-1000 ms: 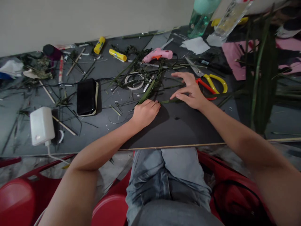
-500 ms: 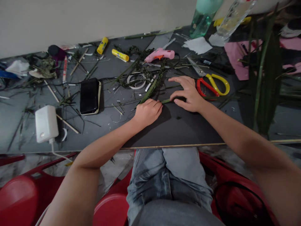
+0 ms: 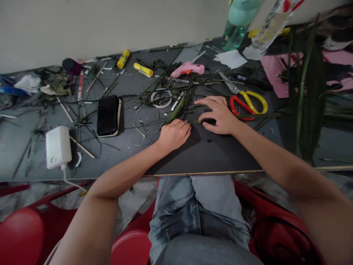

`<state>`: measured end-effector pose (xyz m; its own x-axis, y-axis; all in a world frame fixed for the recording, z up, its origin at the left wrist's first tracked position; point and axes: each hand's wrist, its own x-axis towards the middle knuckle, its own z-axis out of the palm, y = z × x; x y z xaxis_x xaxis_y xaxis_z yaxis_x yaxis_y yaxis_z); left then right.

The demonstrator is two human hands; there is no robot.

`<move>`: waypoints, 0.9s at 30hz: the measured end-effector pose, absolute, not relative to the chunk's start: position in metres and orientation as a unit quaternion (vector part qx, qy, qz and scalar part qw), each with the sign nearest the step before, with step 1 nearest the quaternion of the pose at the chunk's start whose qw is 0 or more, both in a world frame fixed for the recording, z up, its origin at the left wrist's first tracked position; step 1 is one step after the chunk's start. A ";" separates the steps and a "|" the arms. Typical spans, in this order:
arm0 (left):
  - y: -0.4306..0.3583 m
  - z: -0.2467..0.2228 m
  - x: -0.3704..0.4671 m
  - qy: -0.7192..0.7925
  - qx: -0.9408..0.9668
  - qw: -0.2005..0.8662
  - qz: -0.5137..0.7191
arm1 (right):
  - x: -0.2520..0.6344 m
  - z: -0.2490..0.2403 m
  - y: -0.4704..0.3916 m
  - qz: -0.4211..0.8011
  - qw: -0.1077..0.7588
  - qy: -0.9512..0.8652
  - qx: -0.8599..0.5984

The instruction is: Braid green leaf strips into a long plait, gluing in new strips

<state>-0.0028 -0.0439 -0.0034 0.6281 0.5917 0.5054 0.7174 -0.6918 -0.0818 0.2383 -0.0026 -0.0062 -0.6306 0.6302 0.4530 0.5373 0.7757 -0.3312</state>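
My left hand (image 3: 175,136) is closed on a green leaf strip (image 3: 195,122) near the table's front edge, its fingertips curled out of sight. From under it a green woven leaf length (image 3: 176,111) slants up and away. My right hand (image 3: 216,115) rests just to the right with its fingers spread. The strip runs between its thumb and index finger, and the index fingertip appears to touch it. Right beside this hand lie scissors (image 3: 249,103) with one red and one yellow handle loop, blades pointing away.
Behind my hands lie a pink glue gun (image 3: 190,69), a tape ring (image 3: 161,98) and yellow glue sticks (image 3: 143,69). Leftward are a black phone (image 3: 107,116) and a white power bank (image 3: 58,147). A green bottle (image 3: 234,33) stands at the back; large leaves (image 3: 311,106) are at right.
The whole view has shifted slightly, so the table sits a little lower. My left hand keeps its grip; my right hand stays spread, its thumb slightly lower beside the strip.
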 end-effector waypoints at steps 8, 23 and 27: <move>-0.043 -0.005 -0.003 -0.376 -0.894 0.118 -0.215 | 0.240 -0.010 0.001 0.111 0.308 -0.880 -0.345; -0.043 -0.004 -0.002 -0.382 -0.895 0.105 -0.207 | 0.242 -0.010 0.002 0.096 0.310 -0.883 -0.340; -0.043 -0.004 -0.003 -0.388 -0.895 0.101 -0.196 | 0.237 -0.006 -0.001 0.103 0.314 -0.882 -0.337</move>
